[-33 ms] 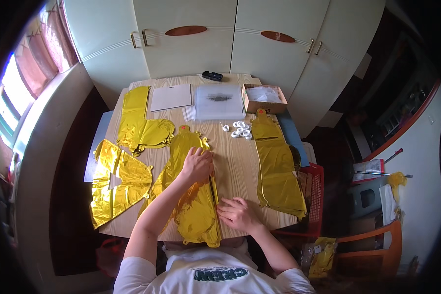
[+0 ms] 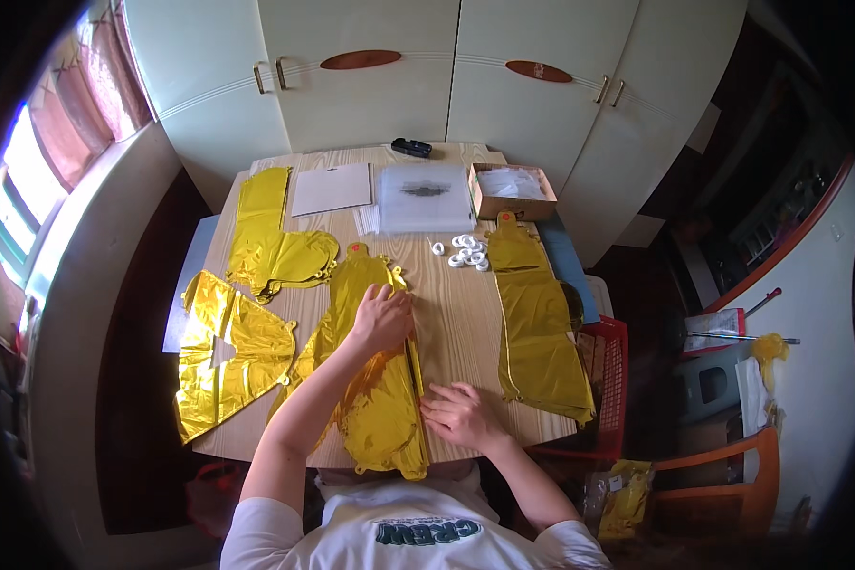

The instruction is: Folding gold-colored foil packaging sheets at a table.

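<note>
In front of me a gold foil balloon [image 2: 366, 418], uninflated, lies lengthwise on the table, its near end at the front edge. Bent over its right edge, the fingers of my left hand [image 2: 385, 318] are closed on the foil; the fingertips are partly hidden. My right hand [image 2: 461, 416] rests lower down beside the same edge, fingers mostly stretched and slightly apart, fingertips at the foil's border. A thin dark strip runs along that edge between the hands. More flat gold foil balloons lie at left, a bent one [image 2: 280, 252] and an angular one [image 2: 228, 356], and a long one [image 2: 537, 323] at right.
Several white ribbon-like rings [image 2: 468, 252] lie mid-table. Behind them are a clear plastic sheet stack [image 2: 426, 201], a pale board [image 2: 332, 190], a cardboard box [image 2: 513, 195] of white packets and a black object [image 2: 411, 147]. A red basket [image 2: 610, 385] and a chair [image 2: 755, 484] stand right.
</note>
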